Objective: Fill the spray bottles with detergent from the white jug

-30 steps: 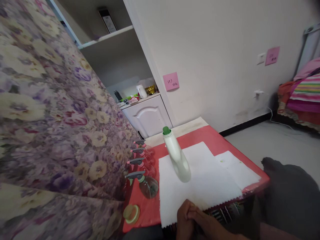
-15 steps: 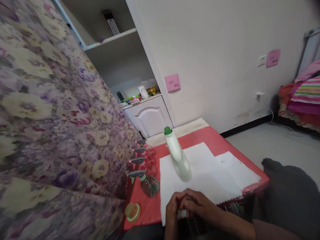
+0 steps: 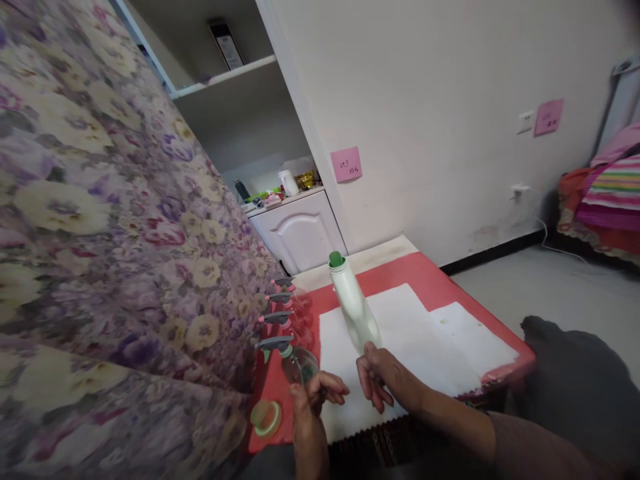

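Observation:
A pale green plastic bottle (image 3: pixel 355 307) with a dark green spout stands on a white cloth (image 3: pixel 425 353). My right hand (image 3: pixel 387 379) is just in front of the bottle's base, fingers loosely bent and apart, with nothing in them; whether it touches the bottle I cannot tell. To the left, my left hand (image 3: pixel 316 410) is raised near the closest clear spray bottle (image 3: pixel 299 363), its thumb and fingers apart and holding nothing. It partly covers that spray bottle's lower body. A pale green cap (image 3: pixel 267 418) lies at the table's near left corner.
Several spray bottles with grey triggers line the left side of the red-covered table (image 3: pixel 400 269). A floral curtain (image 3: pixel 150 267) hangs close on the left. Behind stand a white cabinet (image 3: pixel 303 233) and a wall with pink notes (image 3: pixel 346 165). A dark grey shape (image 3: pixel 575 393) is at right.
My hands were together in front of the bottle and have come apart. The left went left toward the spray bottle, the right moved up toward the pale green bottle's base.

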A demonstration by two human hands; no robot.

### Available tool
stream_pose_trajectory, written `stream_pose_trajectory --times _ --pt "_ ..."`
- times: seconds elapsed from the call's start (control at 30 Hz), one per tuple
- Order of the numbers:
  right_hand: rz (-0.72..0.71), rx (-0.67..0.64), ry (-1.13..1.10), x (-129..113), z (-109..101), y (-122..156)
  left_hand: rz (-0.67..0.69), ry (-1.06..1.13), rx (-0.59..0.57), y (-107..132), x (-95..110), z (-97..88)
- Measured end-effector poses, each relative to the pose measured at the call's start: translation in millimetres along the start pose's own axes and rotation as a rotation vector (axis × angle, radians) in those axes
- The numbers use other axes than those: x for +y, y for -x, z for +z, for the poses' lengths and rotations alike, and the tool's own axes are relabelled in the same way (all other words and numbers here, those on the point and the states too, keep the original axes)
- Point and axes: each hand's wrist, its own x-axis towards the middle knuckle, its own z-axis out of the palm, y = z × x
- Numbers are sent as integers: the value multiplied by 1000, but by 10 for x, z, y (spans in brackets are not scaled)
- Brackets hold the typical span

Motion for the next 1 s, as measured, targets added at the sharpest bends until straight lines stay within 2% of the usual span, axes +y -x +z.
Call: stream_pose_trajectory --times 0.2,0.87,1.0 --pt "43 7 34 83 -7 -36 -36 -53 -26 -3 33 25" --pt "69 25 44 225 -33 -77 -64 18 -47 -98 -224 -75" --pt "78 22 72 312 -8 -64 -85 -163 -45 -107 -360 -76"
